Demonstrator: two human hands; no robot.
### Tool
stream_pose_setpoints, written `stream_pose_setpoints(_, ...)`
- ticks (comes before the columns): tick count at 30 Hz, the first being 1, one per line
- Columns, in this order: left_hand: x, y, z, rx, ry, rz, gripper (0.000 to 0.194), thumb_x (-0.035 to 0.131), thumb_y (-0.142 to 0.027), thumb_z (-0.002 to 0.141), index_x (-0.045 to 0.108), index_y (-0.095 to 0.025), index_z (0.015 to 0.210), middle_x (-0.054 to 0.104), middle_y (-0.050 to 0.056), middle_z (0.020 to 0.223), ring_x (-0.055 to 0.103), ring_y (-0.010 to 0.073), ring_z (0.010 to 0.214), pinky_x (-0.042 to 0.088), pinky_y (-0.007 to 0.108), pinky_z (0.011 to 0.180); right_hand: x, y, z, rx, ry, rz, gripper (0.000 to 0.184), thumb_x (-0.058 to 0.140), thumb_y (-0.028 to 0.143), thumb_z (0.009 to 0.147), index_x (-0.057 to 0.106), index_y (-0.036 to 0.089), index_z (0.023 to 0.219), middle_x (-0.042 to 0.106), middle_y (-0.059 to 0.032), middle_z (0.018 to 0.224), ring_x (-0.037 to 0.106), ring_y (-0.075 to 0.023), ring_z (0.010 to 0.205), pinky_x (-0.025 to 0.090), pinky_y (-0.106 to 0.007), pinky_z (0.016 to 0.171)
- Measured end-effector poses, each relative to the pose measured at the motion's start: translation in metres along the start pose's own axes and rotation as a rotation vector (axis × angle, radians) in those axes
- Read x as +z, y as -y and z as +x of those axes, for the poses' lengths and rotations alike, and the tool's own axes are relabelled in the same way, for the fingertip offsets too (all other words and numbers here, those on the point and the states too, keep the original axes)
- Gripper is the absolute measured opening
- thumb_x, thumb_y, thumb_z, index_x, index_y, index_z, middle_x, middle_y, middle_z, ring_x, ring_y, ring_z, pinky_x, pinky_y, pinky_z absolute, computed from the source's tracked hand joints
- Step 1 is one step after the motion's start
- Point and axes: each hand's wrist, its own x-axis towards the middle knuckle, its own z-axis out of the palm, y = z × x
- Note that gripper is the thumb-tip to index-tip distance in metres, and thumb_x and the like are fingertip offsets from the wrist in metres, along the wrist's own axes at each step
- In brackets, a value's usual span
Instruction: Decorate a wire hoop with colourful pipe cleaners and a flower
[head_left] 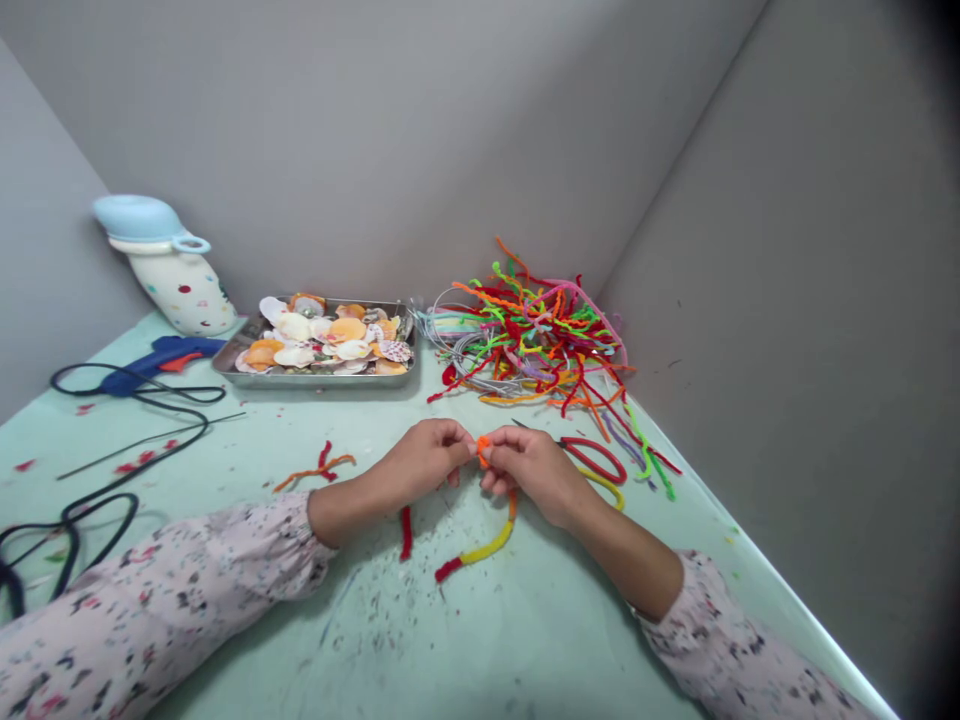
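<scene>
Orange curl [484, 453] between the fingertips of left hand [427, 455] and right hand [536, 470], both pinched narrow on it, equally near; long axis seemingly crosswise to the pinch; yellow strip [487, 548] below right hand, any join hidden.

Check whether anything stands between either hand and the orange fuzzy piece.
Nothing visible does: the left hand and right hand both pinch the orange fuzzy piece. The red-handled scissors lie beyond the right hand, not between.
</scene>
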Motion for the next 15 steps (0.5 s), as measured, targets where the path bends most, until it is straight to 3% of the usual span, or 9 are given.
stream_pose_setpoints(4, 0.0023, -0.0008, 0.0004, 0.008, -0.064, -0.018, 0.018, 0.053, -0.033, 0.076, 0.059, -0.016, 0.074, 0.049, -0.005, 0.046, 0.038, 0.0081, 0.041, 0.029, 0.020, 0.044, 0.0005, 0.0001, -0.0010, -0.002, -0.024, 0.016, 0.013, 0.055, 0.020, 0.076, 0.061, 0.015, 0.087, 0.064, 0.0002, 0.054, 0.056, -0.0080, 0.043, 0.044, -0.016, 0.044)
stream_pose_setpoints(8, 0.0042, 0.0005, -0.0008, 0.022, -0.117, -0.018, 0.017, 0.053, -0.031, 0.075, 0.059, -0.016, 0.074, 0.048, -0.005, 0.047, 0.039, 0.0090, 0.044, 0.028, 0.021, 0.045, 0.0020, 0.0002, -0.0006, 0.015, -0.062, -0.037, 0.009, 0.056, 0.025, 0.076, 0.058, 0.016, 0.075, 0.064, -0.0006, 0.053, 0.052, -0.0074, 0.039, 0.040, -0.016, 0.038)
stream_pose_setpoints(15, 0.0047, 0.0002, -0.0033, 0.044, -0.109, 0.030, 0.020, 0.051, -0.031, 0.075, 0.061, -0.015, 0.071, 0.048, -0.004, 0.052, 0.039, 0.0100, 0.049, 0.028, 0.022, 0.048, 0.0043, 0.0010, -0.0010, 0.016, -0.065, -0.071, 0.011, 0.053, 0.021, 0.076, 0.055, 0.016, 0.066, 0.062, 0.0007, 0.048, 0.049, -0.0069, 0.036, 0.038, -0.015, 0.035)
